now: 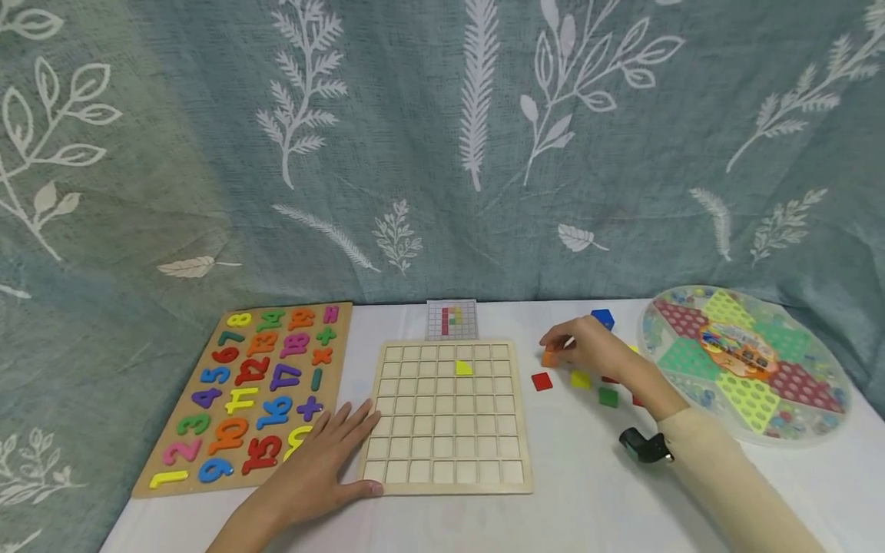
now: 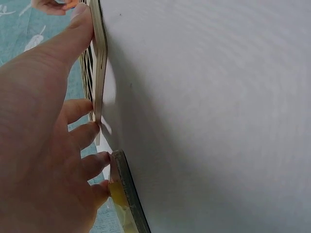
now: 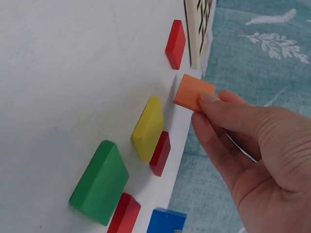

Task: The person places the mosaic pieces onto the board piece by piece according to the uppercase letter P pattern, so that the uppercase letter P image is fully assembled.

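The orange tile (image 1: 549, 359), a red tile (image 1: 542, 382), a yellow tile (image 1: 581, 379) and the green tile (image 1: 608, 397) are each plain; the pale wood-toned board (image 1: 444, 425) is patterned with a square grid. The worktop (image 1: 574, 476) is white, the curtain (image 1: 415, 115) blue-green with white sprigs, and the round game board (image 1: 740, 353) has dotted red, yellow and green triangles around an orange centre.

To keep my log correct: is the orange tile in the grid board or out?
Out: the right hand pinches the orange tile beside the grid board.
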Demonstrator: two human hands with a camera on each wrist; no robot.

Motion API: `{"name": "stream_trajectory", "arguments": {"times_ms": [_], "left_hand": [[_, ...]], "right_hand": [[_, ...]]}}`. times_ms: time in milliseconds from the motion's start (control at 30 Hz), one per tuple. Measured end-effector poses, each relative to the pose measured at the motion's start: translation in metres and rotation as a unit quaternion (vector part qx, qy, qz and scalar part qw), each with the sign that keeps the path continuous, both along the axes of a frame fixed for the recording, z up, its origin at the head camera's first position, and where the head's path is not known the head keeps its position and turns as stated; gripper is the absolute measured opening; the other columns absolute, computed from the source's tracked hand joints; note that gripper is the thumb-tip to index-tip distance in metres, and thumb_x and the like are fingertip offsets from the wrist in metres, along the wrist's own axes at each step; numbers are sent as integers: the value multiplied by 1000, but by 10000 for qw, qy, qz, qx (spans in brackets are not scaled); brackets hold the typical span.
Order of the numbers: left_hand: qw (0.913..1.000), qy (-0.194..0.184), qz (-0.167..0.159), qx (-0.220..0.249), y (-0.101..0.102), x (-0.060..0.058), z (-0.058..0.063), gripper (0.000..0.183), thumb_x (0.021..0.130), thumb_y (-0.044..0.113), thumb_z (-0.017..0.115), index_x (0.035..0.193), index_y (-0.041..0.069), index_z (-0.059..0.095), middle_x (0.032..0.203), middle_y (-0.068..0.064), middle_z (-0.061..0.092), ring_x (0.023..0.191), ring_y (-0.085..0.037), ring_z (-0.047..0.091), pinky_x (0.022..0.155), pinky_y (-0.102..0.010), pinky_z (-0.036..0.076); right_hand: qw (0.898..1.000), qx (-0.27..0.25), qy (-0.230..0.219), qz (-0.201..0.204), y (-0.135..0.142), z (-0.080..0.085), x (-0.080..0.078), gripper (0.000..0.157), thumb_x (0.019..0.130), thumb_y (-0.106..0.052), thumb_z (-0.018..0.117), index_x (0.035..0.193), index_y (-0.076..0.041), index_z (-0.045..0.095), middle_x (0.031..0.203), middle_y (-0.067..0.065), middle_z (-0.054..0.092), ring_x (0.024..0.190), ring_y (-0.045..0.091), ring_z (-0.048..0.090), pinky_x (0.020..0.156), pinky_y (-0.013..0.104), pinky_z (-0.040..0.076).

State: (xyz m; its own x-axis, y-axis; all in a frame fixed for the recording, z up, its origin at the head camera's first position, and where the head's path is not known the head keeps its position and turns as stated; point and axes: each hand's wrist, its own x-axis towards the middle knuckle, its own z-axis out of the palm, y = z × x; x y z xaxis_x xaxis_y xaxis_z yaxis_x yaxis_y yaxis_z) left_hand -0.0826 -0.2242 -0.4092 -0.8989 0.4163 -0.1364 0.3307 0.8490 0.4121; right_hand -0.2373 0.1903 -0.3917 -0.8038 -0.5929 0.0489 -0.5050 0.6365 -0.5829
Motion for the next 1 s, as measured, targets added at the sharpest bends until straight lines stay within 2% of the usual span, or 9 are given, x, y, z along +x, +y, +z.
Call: {"name": "stream_trajectory", "arguments": {"times_ms": [267,500,767,1000], "left_hand": [[10000,-62,18,34,0,1,-1,98,79,73,59,152,12,37,160,-7,27,146,-40,19,119,-58,11],[10000,-40,8,-4,0,0,-1,98,79,74,59,152,12,37,160,-8,27,146,-40,19,120,-58,11],[10000,13,-17,-47,-1,1,-3,99,79,74,58,152,11,37,161,-7,26,146,-41,20,120,-57,12],[10000,47,-27,-46,-1,1,0,99,79,74,59,151,10,38,160,-7,28,146,-41,21,119,-58,13]], "right_hand": [[10000,-11,-19,75,-5,3,-3,22,85,10,68,106,4,72,95,8,73,88,23,69,78,35,60],[9996,-111,195,168,-15,5,-3,23,84,10,69,105,3,72,94,7,73,87,21,68,78,34,60],[9991,-347,184,164,-30,2,-2,21,84,9,70,104,2,72,92,6,73,86,20,68,78,34,59],[9983,-511,226,150,-45,3,0,20,84,8,70,102,0,73,91,3,73,86,18,67,78,33,59]]}}
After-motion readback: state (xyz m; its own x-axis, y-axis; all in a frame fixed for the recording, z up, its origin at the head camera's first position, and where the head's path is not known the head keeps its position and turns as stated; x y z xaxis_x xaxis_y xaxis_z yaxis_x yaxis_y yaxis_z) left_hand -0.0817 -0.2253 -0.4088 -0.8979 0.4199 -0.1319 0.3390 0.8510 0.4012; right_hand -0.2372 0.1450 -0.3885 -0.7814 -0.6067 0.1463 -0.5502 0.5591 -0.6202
